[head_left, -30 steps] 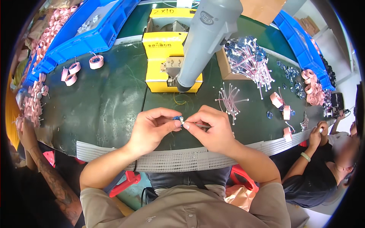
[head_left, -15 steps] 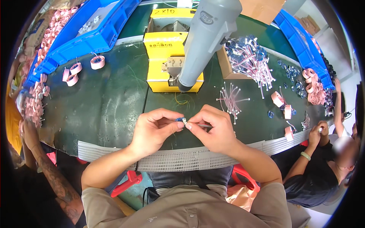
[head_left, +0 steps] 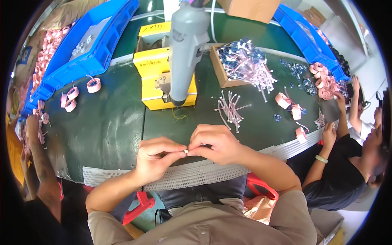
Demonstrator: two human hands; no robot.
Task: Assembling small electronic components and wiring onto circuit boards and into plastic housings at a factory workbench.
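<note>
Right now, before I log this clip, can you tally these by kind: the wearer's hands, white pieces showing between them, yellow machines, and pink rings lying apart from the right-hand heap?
Left hand and right hand: 2
Small white piece between them: 1
Yellow machine: 1
Pink rings apart from the right-hand heap: 3
Total: 7

This is an assembly workshop, with a yellow machine (head_left: 152, 81), heaped wired parts (head_left: 245, 65) and co-workers (head_left: 337, 173) at a green bench (head_left: 104, 130).

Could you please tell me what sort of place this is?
Probably an electronics assembly workshop, judging by the yellow machine, the heap of wired blue boards and the blue crates.
</note>
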